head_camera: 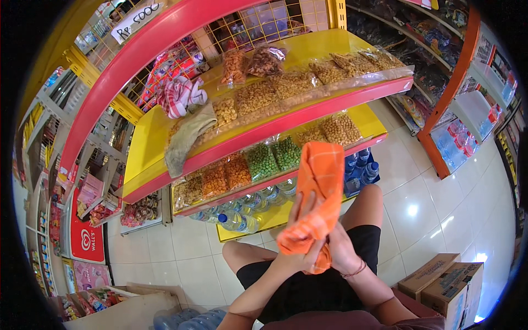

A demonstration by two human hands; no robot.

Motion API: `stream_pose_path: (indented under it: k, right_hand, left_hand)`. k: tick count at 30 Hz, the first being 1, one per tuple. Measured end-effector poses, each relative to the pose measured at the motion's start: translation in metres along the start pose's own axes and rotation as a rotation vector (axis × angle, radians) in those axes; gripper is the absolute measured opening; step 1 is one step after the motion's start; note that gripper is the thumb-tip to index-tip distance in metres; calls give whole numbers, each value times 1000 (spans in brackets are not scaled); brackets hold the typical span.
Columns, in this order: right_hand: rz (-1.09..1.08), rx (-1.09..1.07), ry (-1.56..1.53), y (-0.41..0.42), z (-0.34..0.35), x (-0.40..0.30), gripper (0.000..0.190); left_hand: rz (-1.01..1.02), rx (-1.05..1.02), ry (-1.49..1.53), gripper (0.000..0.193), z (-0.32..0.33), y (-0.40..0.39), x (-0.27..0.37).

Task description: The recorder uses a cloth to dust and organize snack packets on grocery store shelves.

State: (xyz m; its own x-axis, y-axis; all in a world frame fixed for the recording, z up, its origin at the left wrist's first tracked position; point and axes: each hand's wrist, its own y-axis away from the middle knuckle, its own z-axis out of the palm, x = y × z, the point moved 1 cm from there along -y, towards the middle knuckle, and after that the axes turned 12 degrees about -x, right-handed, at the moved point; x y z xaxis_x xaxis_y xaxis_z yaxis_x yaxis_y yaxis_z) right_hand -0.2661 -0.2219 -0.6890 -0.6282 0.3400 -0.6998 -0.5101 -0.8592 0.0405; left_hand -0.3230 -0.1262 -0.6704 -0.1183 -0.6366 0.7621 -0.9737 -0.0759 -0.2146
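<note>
An orange checked cloth is bunched and partly folded between my hands, above my lap. My left hand grips its lower part, with some fingers hidden in the folds. Close beside it, my right hand also holds the lower end of the cloth. The cloth's upper part stands up in front of the snack shelf. On the yellow upper shelf, a greyish-green rag hangs over the pink front edge. A red-and-white checked cloth lies crumpled behind it.
Clear bags of snacks line the upper shelf; bags of green peas sit below. Water bottles stand on the bottom shelf. Cardboard boxes lie at my right, large blue bottles at lower left. An orange rack post rises at right.
</note>
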Motion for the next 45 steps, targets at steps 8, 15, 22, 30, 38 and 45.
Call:
stream_pose_path:
  k: [8,15,22,30,38,45]
  right_hand:
    - [-159,-46,-603,-23,-56,-44,41]
    - [-128,86,-479,-96,-153,-94,37]
    - [-277,260,479,-229,-246,-131,37]
    - [-540,213,1535,-307,-348,-103,46]
    - [-108,423,1636,-257,-273,-126,55]
    - [-44,472,1673,-254,-276,-124,59]
  left_hand:
    - [226,-34,-149,43,33,19,-14]
    - [-570,247,689,19,54,75,-50]
    - [-737,585,883,24,45,90,-62]
    - [-810,505,887,25,42,73,-74]
    - [-813,497,980,25,40,62,-80]
    - [-806,462,871,26,28,70,-85]
